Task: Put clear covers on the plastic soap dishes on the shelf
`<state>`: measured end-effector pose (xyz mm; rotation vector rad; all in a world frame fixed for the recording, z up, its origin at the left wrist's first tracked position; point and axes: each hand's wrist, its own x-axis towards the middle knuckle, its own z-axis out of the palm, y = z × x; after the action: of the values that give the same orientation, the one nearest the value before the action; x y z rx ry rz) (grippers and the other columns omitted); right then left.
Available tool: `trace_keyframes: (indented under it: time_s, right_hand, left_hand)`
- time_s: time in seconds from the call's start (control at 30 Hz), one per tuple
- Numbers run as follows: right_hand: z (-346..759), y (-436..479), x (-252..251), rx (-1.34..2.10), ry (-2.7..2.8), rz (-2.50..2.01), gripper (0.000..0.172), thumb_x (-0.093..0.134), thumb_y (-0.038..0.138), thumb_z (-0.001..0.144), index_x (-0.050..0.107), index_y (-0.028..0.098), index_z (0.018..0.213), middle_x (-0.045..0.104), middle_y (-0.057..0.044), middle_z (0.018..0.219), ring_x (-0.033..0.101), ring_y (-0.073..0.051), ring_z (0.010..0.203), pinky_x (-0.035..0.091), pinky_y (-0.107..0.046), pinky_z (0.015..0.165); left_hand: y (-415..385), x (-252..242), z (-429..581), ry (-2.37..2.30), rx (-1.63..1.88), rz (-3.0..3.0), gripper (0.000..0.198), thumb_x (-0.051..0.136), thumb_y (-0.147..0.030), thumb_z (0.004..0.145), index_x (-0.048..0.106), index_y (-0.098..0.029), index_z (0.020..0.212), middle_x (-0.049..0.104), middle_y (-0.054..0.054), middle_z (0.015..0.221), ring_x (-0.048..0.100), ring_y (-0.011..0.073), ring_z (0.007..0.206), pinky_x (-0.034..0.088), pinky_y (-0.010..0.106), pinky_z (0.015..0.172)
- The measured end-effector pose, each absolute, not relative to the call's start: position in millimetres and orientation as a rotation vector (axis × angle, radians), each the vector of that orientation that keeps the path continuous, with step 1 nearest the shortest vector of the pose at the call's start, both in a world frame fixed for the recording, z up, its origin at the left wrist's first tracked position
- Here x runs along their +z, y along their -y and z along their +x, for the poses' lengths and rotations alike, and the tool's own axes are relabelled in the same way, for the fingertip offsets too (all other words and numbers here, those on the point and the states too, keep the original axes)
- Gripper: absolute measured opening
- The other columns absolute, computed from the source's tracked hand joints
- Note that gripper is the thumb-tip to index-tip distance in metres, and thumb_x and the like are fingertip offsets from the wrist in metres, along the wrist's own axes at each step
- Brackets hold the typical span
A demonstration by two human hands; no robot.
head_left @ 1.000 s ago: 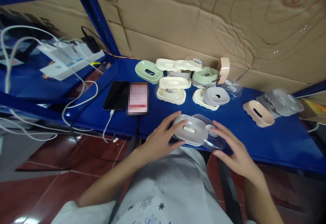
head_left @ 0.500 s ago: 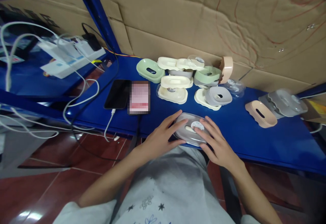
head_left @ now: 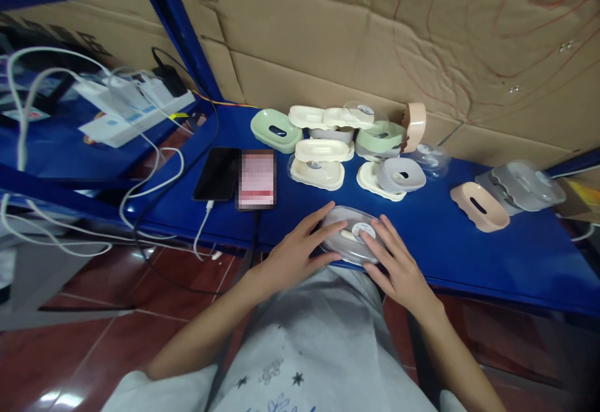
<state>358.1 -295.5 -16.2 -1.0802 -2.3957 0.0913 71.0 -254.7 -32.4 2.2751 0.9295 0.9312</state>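
Note:
A grey soap dish with a clear lid (head_left: 334, 237) lies at the front edge of the blue table, a round white sticker (head_left: 364, 232) on its top. Around its left end is my left hand (head_left: 300, 251), open, with the fingers spread over the lid and the thumb along the near edge. My right hand (head_left: 396, 265) is also open, its outstretched fingers resting on the lid's right side by the sticker. A pale piece shows at the middle through the lid. The dish's underside and right end are partly hidden.
Behind stand a green dish (head_left: 276, 130), cream trays (head_left: 319, 174), a lilac dish (head_left: 402, 174) and clear lids (head_left: 429, 160). A peach dish (head_left: 482, 207) sits at right beside grey parts (head_left: 525, 185). Two phones (head_left: 216, 174) and a power strip (head_left: 135, 125) with cables are at left.
The right hand has shifted slightly, its thumb moving a little left along the lid's near side. The left hand and the dish stay nearly in place.

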Motion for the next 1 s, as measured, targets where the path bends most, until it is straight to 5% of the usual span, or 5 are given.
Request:
trace_keyframes:
  time_s: [0.37, 0.6, 0.8, 1.0]
  right_hand:
    - [384.2, 304.6, -15.0, 0.043, 2.352, -1.212, 0.075, 0.071, 0.031, 0.102, 0.037, 0.035, 0.169, 0.044, -0.011, 0.170, 0.039, -0.036, 0.160, 0.047, -0.061, 0.124]
    - [476.8, 301.1, -16.1, -0.289, 2.099, -1.578, 0.062, 0.064, 0.039, 0.104, 0.047, 0.031, 0.163, 0.048, -0.014, 0.168, 0.043, -0.042, 0.156, 0.041, -0.070, 0.122]
    - [484.4, 253.0, -6.6, -0.498, 2.120, -1.554, 0.060, 0.054, 0.029, 0.107, 0.045, 0.026, 0.166, 0.047, -0.016, 0.169, 0.041, -0.040, 0.158, 0.039, -0.067, 0.123]
    - [443.5, 191.7, 13.1, -0.440, 2.394, -1.498, 0.045, 0.048, 0.032, 0.110, 0.060, 0.017, 0.150, 0.069, -0.018, 0.145, 0.064, -0.036, 0.135, 0.035, -0.064, 0.123]
  left_hand:
    - [257.4, -26.9, 72.7, -0.988, 0.845, 2.266, 0.070, 0.068, -0.045, 0.105, 0.035, -0.038, 0.166, 0.034, 0.010, 0.177, 0.041, 0.0306, 0.160, 0.048, 0.054, 0.126]
    - [259.3, -27.0, 77.6, -1.033, 0.864, 2.412, 0.052, 0.060, -0.039, 0.109, 0.046, -0.029, 0.158, 0.044, 0.012, 0.169, 0.051, 0.0299, 0.153, 0.053, 0.054, 0.121]
    - [260.2, -29.2, 80.9, -1.064, 0.833, 2.503, 0.044, 0.061, -0.035, 0.109, 0.054, -0.027, 0.151, 0.049, 0.011, 0.166, 0.055, 0.0295, 0.149, 0.055, 0.054, 0.119]
    - [260.4, -30.0, 79.9, -1.064, 0.846, 2.513, 0.042, 0.062, -0.034, 0.108, 0.057, -0.027, 0.150, 0.052, 0.012, 0.164, 0.057, 0.0292, 0.147, 0.056, 0.053, 0.118]
